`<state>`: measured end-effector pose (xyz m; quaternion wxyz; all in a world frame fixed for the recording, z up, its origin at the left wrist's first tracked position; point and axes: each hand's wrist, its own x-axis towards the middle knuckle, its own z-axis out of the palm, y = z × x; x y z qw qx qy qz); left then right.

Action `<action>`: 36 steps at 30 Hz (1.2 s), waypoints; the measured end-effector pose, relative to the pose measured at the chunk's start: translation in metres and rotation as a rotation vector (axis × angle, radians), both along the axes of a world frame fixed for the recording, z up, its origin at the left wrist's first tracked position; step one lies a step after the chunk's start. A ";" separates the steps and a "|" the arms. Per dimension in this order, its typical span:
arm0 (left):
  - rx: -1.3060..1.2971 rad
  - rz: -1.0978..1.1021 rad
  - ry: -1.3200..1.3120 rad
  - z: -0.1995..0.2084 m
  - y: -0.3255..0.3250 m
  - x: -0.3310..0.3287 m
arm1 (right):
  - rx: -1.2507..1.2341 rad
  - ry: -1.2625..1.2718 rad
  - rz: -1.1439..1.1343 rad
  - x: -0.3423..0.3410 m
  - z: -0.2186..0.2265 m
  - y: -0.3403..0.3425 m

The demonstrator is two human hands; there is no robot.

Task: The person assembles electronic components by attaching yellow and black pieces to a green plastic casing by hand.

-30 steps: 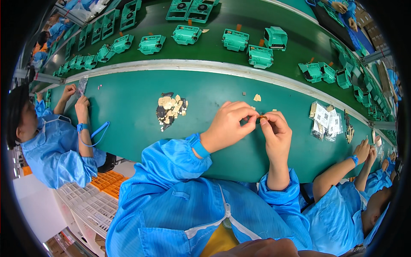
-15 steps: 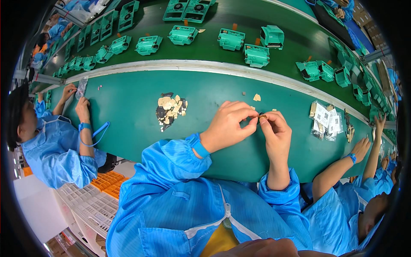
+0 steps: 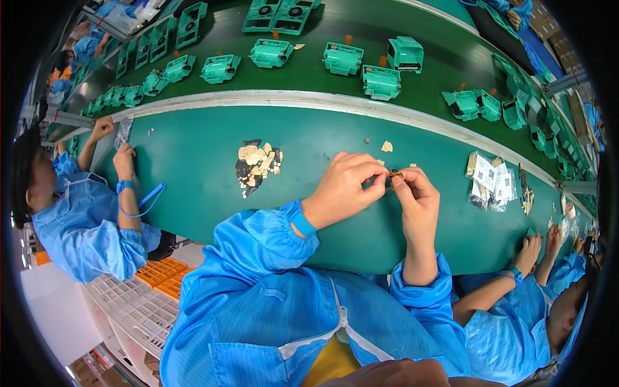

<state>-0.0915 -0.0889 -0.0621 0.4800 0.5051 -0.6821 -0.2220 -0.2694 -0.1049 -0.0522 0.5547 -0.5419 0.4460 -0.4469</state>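
Observation:
My left hand [image 3: 348,185] is above the green tabletop, thumb and forefinger pinched together at the small piece; whether they hold part of it I cannot make out. Between the thumb and fingers of my right hand [image 3: 418,198] is a small dark and orange-brown piece [image 3: 395,174], mostly covered by the fingertips. The two hands nearly meet there. To their left lies a loose pile of small cream and black pieces [image 3: 258,162]. Just beyond my fingers are a few cream scraps [image 3: 387,146] and a tiny dark square [image 3: 367,140].
Past a pale metal rail [image 3: 258,98], a dark green conveyor carries several teal plastic housings [image 3: 381,82]. Clear bags with white labels [image 3: 487,177] lie at the right, beside a strip of dark and cream pieces [image 3: 527,193]. Co-workers in blue sit on both sides.
The small piece has turned slightly, showing more orange; my hands barely moved. The housings shifted slightly left. At right, a co-worker's hands drew back; at left, one raised a hand off a bag.

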 end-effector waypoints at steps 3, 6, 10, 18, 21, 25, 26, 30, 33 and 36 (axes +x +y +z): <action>-0.015 -0.015 -0.001 0.004 -0.001 -0.001 | 0.006 -0.009 0.001 -0.002 0.000 -0.001; -0.035 -0.026 -0.008 0.002 -0.002 -0.004 | 0.008 -0.028 0.007 -0.004 -0.001 -0.002; -0.041 -0.004 0.013 -0.002 -0.003 -0.008 | 0.013 -0.011 0.008 -0.006 -0.001 -0.002; 0.006 -0.009 -0.006 -0.002 -0.004 -0.013 | 0.039 -0.059 -0.014 -0.015 -0.007 -0.004; 0.004 -0.032 0.016 0.005 -0.003 -0.015 | 0.025 -0.042 -0.021 -0.013 -0.002 -0.003; -0.020 -0.036 0.007 0.001 -0.005 -0.016 | 0.028 -0.049 0.002 -0.016 -0.003 -0.004; -0.021 -0.038 0.005 0.001 -0.005 -0.016 | 0.026 -0.033 0.007 -0.017 -0.004 -0.005; -0.027 -0.034 0.001 0.001 -0.007 -0.021 | 0.025 -0.009 0.005 -0.021 -0.005 -0.005; 0.004 -0.012 0.003 0.002 -0.007 -0.023 | 0.007 -0.021 -0.011 -0.023 -0.007 -0.006; 0.037 0.055 0.012 -0.002 -0.008 -0.026 | 0.084 -0.149 -0.016 -0.026 -0.004 -0.007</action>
